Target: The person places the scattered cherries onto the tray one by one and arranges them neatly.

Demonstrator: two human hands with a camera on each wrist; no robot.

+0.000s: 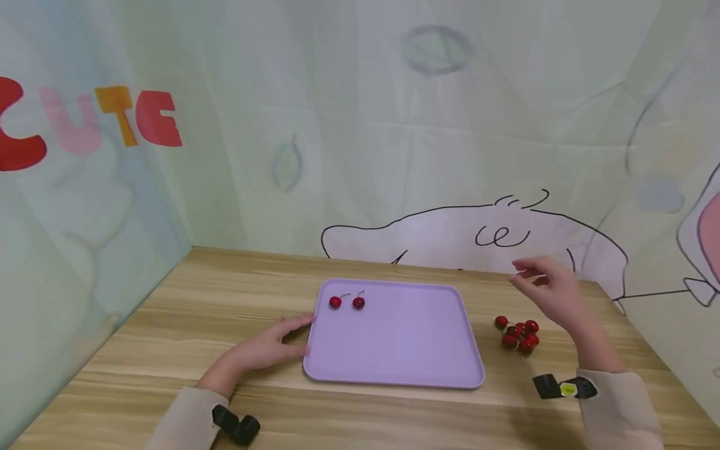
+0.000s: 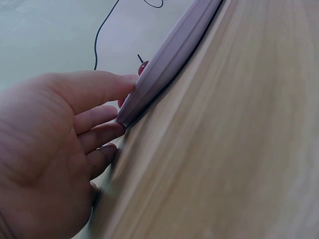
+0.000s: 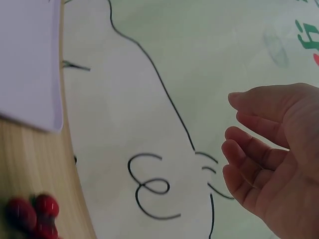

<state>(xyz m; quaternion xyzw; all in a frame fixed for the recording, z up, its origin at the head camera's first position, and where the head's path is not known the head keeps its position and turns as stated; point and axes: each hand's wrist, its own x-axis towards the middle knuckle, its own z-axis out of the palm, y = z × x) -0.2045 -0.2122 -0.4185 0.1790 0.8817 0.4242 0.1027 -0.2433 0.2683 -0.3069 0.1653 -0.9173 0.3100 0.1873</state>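
Note:
A light purple tray (image 1: 394, 337) lies on the wooden table, with two red cherries (image 1: 358, 302) near its far left corner, their stems up or sideways. My left hand (image 1: 270, 344) rests at the tray's left edge, fingers and thumb touching the rim. In the left wrist view the left hand (image 2: 55, 134) has its thumb against the tray's side (image 2: 164, 59). To the right of the tray lies a pile of several red cherries (image 1: 520, 336). Above and behind that pile hovers my right hand (image 1: 548, 290), holding nothing, its fingers loosely bent, as the right wrist view shows too.
The wooden table (image 1: 253, 281) meets a printed cloth backdrop (image 1: 349, 156) at the back and on the left. Small black wrist cameras (image 1: 236, 425) are strapped over both sleeves. In the right wrist view some cherries (image 3: 46, 205) show at the lower left.

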